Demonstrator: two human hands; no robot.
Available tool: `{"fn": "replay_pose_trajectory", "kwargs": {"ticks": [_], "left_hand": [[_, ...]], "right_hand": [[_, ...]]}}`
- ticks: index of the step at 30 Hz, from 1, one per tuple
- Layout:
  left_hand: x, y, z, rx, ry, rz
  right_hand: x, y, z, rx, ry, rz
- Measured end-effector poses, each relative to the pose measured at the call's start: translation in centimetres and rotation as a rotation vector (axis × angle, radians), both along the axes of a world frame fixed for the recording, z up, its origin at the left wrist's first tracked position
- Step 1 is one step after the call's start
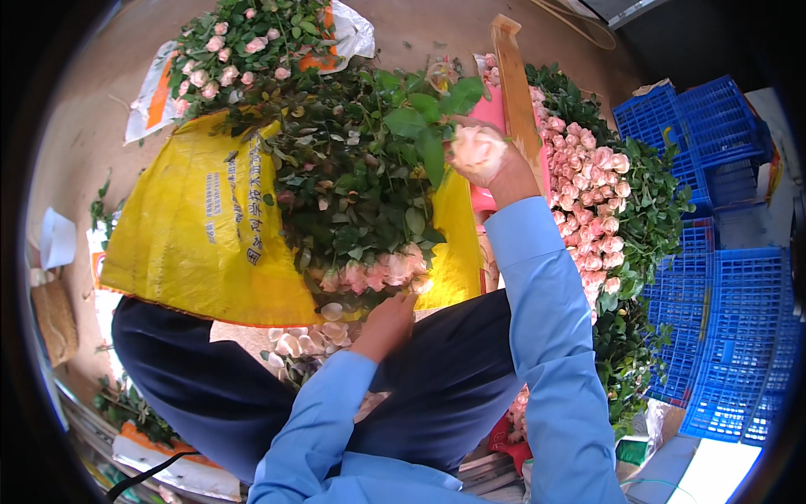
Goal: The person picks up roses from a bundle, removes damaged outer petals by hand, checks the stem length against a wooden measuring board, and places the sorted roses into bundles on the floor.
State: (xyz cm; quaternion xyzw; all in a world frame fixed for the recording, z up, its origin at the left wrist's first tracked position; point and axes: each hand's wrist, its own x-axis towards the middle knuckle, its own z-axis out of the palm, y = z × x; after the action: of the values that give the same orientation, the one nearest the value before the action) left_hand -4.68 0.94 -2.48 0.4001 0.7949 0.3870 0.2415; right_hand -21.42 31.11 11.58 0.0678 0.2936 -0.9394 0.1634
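Observation:
My right hand is raised at the upper right of the pile, closed around a pale pink rose. Green leaves stand out beside that bloom. Lower down, my left hand is at the near edge of the heap, its fingertips bent together against a row of pink rose heads. Whether anything sits between those fingertips is hidden. Dark green rose stems and leaves lie heaped on a yellow woven sack across my lap.
Loose petals lie on the floor between my knees. To the right, a wooden board stands beside many bunched pink roses. Blue plastic crates are stacked past them. More roses rest on a white-and-orange sack at the far left.

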Motion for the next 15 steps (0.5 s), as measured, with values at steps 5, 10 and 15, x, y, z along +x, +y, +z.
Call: {"fn": "replay_pose_trajectory", "kwargs": {"ticks": [5, 10, 15], "left_hand": [[-0.1, 5.4, -4.3, -0.125, 0.001, -0.042], [1.1, 7.3, -8.5, -0.131, 0.125, -0.066], [0.4, 7.8, -9.3, -0.198, 0.136, 0.027]], "right_hand": [[0.3, -3.5, 3.6, -0.110, 0.139, 0.050], [0.0, -5.4, 7.7, -0.245, 0.257, 0.008], [0.5, -5.4, 8.6, -0.015, 0.305, -0.207]]}}
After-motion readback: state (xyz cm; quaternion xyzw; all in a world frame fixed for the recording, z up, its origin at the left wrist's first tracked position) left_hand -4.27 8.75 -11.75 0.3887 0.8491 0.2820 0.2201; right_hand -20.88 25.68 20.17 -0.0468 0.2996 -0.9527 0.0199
